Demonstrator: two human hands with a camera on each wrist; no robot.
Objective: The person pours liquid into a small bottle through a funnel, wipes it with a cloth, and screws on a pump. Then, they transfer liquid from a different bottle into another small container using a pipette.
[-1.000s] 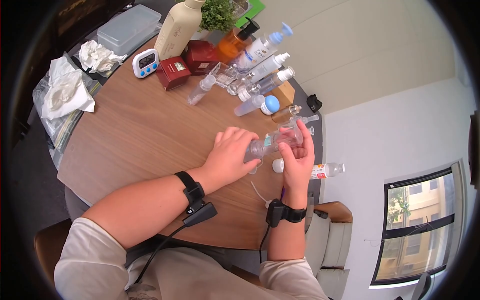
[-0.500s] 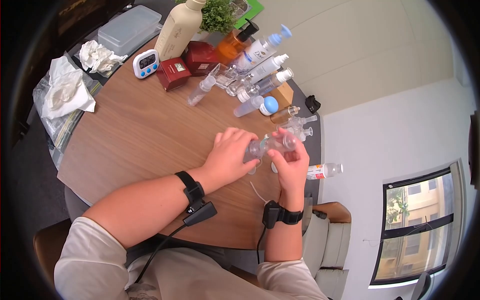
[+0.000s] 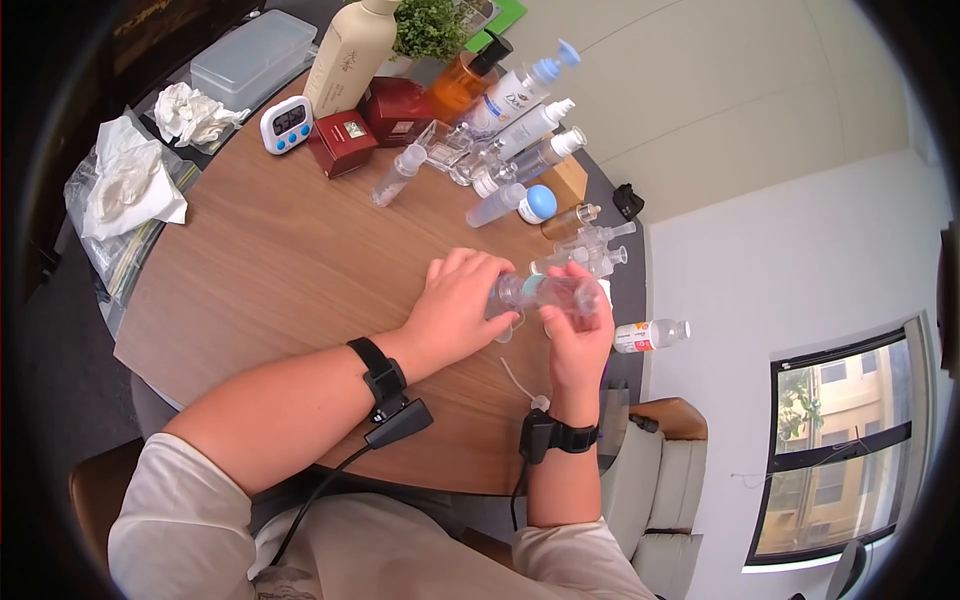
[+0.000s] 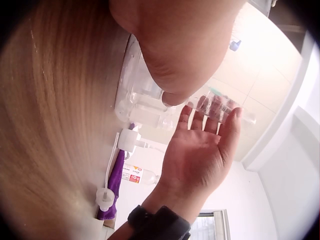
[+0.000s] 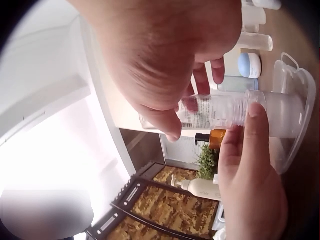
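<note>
A clear plastic bottle (image 3: 562, 294) with a printed label points its far end away from the table, upside down over a wider clear container (image 5: 286, 115). My right hand (image 3: 580, 335) holds the bottle, thumb on the near side and fingers behind it. My left hand (image 3: 460, 300) grips the joint where bottle and container meet; its thumb presses a ridged ring there in the right wrist view. The container stands by a clear plastic vessel with a loop handle (image 5: 306, 107). From the left wrist camera, my left hand hides most of the joint.
Several pump and spray bottles, red boxes (image 3: 343, 143), a white timer (image 3: 287, 125) and a blue-capped jar (image 3: 537, 204) stand along the far side. A labelled clear bottle (image 3: 650, 335) is at the right edge. A purple cloth (image 4: 116, 185) and white pump heads (image 4: 130, 140) lie nearby.
My right hand has moved slightly left and down along the bottle, its raised fingers now bent behind it. The bottle has turned and tilted a little. My left hand keeps its place.
</note>
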